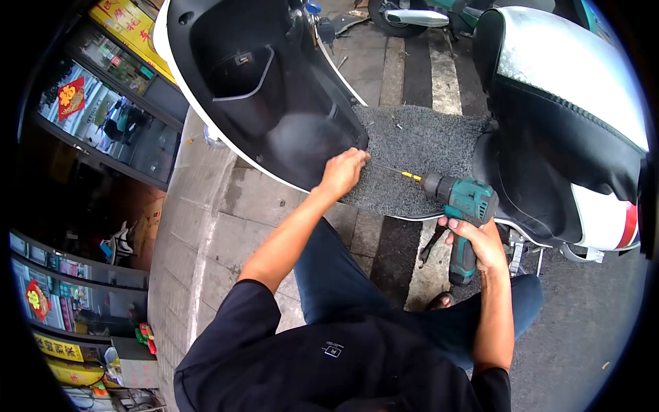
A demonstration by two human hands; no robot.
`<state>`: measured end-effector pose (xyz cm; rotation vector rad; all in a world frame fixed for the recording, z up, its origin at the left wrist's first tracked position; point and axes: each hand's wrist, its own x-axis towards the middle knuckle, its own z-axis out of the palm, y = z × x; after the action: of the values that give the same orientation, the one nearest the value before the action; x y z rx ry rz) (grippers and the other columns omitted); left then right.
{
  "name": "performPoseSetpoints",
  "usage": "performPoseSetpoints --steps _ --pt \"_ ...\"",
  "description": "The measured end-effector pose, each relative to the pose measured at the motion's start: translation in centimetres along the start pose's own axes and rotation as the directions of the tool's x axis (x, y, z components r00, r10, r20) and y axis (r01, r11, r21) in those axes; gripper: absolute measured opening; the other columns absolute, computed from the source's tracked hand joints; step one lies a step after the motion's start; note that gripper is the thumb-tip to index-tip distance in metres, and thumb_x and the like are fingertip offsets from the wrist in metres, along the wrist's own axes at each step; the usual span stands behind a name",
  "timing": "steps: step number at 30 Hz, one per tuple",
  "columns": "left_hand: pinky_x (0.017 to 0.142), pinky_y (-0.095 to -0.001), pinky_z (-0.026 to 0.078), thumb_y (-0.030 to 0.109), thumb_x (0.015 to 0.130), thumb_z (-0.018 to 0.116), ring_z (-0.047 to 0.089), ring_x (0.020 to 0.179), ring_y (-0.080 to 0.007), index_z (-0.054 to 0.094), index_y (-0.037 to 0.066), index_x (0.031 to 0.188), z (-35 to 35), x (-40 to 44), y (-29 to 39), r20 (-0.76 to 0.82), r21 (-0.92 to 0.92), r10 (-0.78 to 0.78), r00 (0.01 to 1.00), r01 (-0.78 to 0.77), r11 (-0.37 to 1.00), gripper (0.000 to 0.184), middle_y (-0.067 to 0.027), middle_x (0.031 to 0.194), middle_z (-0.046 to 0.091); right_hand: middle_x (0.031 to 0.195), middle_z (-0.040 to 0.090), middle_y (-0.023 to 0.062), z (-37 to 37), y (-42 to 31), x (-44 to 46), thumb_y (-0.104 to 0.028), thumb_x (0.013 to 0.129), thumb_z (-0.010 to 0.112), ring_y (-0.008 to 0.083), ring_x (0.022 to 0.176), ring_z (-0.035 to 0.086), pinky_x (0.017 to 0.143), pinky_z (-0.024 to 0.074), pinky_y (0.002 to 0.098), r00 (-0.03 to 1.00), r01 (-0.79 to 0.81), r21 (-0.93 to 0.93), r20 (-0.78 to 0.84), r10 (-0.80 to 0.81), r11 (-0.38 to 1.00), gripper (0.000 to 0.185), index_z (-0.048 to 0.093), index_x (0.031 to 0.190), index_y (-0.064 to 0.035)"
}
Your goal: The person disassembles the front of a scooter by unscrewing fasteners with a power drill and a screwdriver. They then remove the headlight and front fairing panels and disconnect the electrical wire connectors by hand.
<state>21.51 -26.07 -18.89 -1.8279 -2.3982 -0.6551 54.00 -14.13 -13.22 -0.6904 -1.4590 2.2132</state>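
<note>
My right hand (484,244) is wrapped round the handle of a teal and black cordless drill (469,199). A long thin bit with a yellow band (410,176) points left from its chuck, over the grey textured floor mat (419,141) of a scooter. At the bit's far end, my left hand (345,170) has its fingers pinched together near the lower edge of the black front panel (302,130). Whatever lies between those fingertips is too small to make out. Two small light-coloured pieces, perhaps screws (399,126), rest on the mat.
The scooter's black and silver seat (563,75) rises at the right. Keys (325,29) hang at the top of the front panel. Another scooter (419,15) stands behind. Paving and a shopfront (103,123) are at the left. My knees are below the mat.
</note>
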Motion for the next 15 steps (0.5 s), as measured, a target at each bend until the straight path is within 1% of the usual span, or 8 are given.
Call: performPoseSetpoints --steps 3,5,6,7,9,11,12,15 --pt "0.084 -0.0406 0.052 0.008 0.086 0.061 0.063 0.099 -0.0317 0.063 0.008 0.113 -0.2 -0.9 1.3 0.016 0.023 -0.066 0.998 0.066 0.998 0.027 -0.0110 0.111 0.062 0.092 0.068 0.0114 0.3 0.0 -0.4 -0.014 0.078 0.070 0.0153 0.068 0.062 0.062 0.0524 0.0277 1.000 -0.004 0.069 0.017 0.002 0.998 0.041 0.059 0.114 0.0004" --pt "0.083 -0.0405 0.052 0.012 0.087 0.061 0.061 0.102 -0.0313 0.065 0.006 0.109 -0.8 -1.0 1.0 -0.115 -0.135 -0.100 0.988 0.084 0.987 0.023 -0.0096 0.104 0.062 0.092 0.069 0.0129 1.2 -0.2 -0.5 -0.015 0.077 0.071 0.0158 0.068 0.062 0.063 0.0532 0.0288 0.999 0.005 0.147 0.047 -0.012 0.989 0.045 0.058 0.117 0.0003" --pt "0.083 -0.0376 0.052 0.013 0.087 0.063 0.063 0.097 -0.0307 0.066 0.005 0.106 -1.8 -1.4 0.3 -0.162 -0.187 -0.043 0.986 0.012 0.982 0.021 -0.0103 0.102 0.064 0.092 0.069 0.0133 1.8 0.0 -0.6 -0.015 0.077 0.071 0.0162 0.068 0.063 0.063 0.0536 0.0292 0.997 0.013 0.162 0.067 -0.024 0.987 0.046 0.057 0.118 0.0003" --pt "0.078 -0.0343 0.053 0.014 0.089 0.061 0.066 0.090 -0.0256 0.068 0.003 0.101 -2.4 -2.0 -0.7 -0.162 -0.287 -0.097 0.982 0.047 0.957 0.018 -0.0107 0.100 0.067 0.092 0.069 0.0137 2.4 0.2 -0.6 -0.015 0.077 0.071 0.0166 0.068 0.063 0.063 0.0540 0.0296 0.995 0.021 0.175 0.088 -0.037 0.984 0.047 0.057 0.118 0.0004" --pt "0.076 -0.0325 0.054 0.018 0.094 0.058 0.067 0.090 -0.0210 0.067 0.000 0.101 -4.9 -4.2 -0.6 0.120 -0.642 -0.470 0.875 0.429 0.635 0.022 -0.0125 0.101 0.069 0.094 0.068 0.0141 3.4 0.8 -0.2 -0.015 0.077 0.071 0.0169 0.069 0.064 0.064 0.0545 0.0306 0.983 -0.019 0.182 0.182 -0.015 0.983 0.049 0.056 0.120 0.0001" --pt "0.073 -0.0323 0.055 0.022 0.096 0.054 0.067 0.091 -0.0220 0.062 0.000 0.112 -7.4 -6.0 0.7 0.177 -0.921 -0.523 0.834 0.328 0.211 0.028 -0.0140 0.105 0.067 0.095 0.068 0.0135 4.9 1.0 0.7 -0.014 0.079 0.070 0.0165 0.070 0.063 0.065 0.0541 0.0302 0.961 -0.029 0.193 0.275 -0.026 0.981 0.046 0.056 0.120 0.0000" --pt "0.075 -0.0347 0.056 0.021 0.095 0.055 0.067 0.092 -0.0235 0.055 -0.001 0.123 -8.6 -6.8 0.8 0.157 -0.978 -0.456 0.876 0.203 0.052 0.035 -0.0160 0.109 0.066 0.095 0.068 0.0135 5.8 0.8 1.2 -0.014 0.079 0.070 0.0165 0.070 0.063 0.065 0.0541 0.0302 0.960 -0.034 0.204 0.278 -0.025 0.978 0.046 0.056 0.120 0.0000" --pt "0.083 -0.0389 0.056 0.020 0.095 0.056 0.063 0.106 -0.0252 0.052 0.003 0.129 -10.8 -8.1 0.7 0.033 -0.987 -0.435 0.900 -0.039 -0.155 0.039 -0.0139 0.120 0.062 0.096 0.067 0.0131 8.8 0.0 3.0 -0.014 0.081 0.069 0.0159 0.071 0.063 0.065 0.0538 0.0302 0.927 -0.020 0.196 0.372 -0.055 0.980 0.043 0.055 0.120 0.0003"
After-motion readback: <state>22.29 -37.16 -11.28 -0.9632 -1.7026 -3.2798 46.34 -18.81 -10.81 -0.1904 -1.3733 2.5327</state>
